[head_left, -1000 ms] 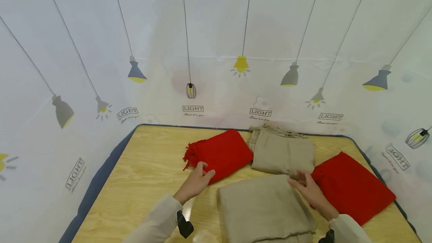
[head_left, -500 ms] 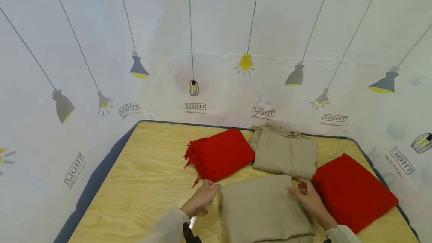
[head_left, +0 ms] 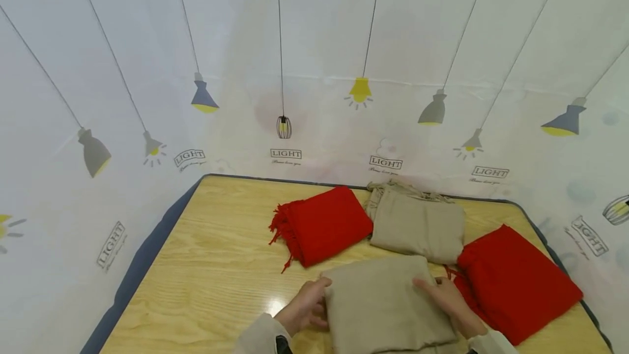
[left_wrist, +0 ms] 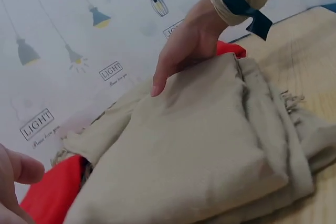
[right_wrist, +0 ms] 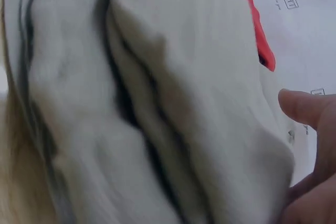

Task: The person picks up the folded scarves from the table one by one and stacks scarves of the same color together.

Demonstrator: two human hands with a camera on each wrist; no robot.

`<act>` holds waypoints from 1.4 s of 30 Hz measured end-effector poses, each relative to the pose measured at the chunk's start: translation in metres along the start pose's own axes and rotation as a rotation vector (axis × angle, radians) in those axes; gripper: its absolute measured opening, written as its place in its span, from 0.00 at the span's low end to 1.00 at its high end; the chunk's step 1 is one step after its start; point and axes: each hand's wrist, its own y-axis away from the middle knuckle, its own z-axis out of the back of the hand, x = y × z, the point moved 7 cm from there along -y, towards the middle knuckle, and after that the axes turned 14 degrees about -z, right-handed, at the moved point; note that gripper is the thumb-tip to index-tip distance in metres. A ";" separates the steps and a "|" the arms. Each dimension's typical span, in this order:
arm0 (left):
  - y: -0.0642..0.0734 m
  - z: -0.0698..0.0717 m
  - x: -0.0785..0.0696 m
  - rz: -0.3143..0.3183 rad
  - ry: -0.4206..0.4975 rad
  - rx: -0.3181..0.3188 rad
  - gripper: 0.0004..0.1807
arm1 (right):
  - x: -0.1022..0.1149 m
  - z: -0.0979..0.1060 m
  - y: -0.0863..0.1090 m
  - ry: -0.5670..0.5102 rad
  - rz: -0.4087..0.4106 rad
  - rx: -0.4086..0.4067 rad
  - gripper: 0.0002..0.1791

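Note:
A folded beige scarf [head_left: 378, 307] lies in layers at the front of the table, between my two hands. My left hand [head_left: 306, 305] is at its left edge, thumb tip right at the corner and fingers loosely bent beside it. In the left wrist view my left thumb [left_wrist: 26, 169] stands off the cloth. At the opposite edge my right hand [head_left: 449, 302] grips the scarf, thumb laid over the top and fingers down the side. The right wrist view shows the scarf's stacked folds [right_wrist: 157, 98] close up, with the right fingers partly hidden behind them.
Behind lie a folded red scarf [head_left: 331, 225] with a fringed end and a second beige scarf [head_left: 417, 225]. Another red scarf [head_left: 521, 283] is close beside my right hand. A patterned curtain [head_left: 319, 42] hangs around the wooden table [head_left: 206, 255].
My left hand has come away from the left red scarf and moved down and right to the beige scarf's edge. My right hand has shifted slightly lower, its thumb now over the beige cloth.

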 end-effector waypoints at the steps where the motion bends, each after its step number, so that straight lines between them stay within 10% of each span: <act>1: 0.001 -0.002 0.003 0.016 0.019 0.005 0.28 | -0.001 -0.001 0.000 -0.005 -0.006 0.004 0.53; 6: 0.004 -0.014 0.016 0.047 0.078 0.017 0.27 | -0.004 -0.002 0.001 -0.041 -0.015 0.000 0.52; 15: 0.002 -0.032 0.016 -0.097 0.059 -0.084 0.27 | -0.009 -0.010 0.003 -0.036 -0.030 0.027 0.52; 22: 0.005 -0.031 0.022 -0.110 0.067 -0.140 0.27 | -0.021 -0.027 0.008 -0.234 -0.082 0.180 0.43; 42: 0.006 0.043 0.013 -0.110 0.084 -0.075 0.19 | 0.013 -0.086 0.036 -0.391 0.015 0.334 0.32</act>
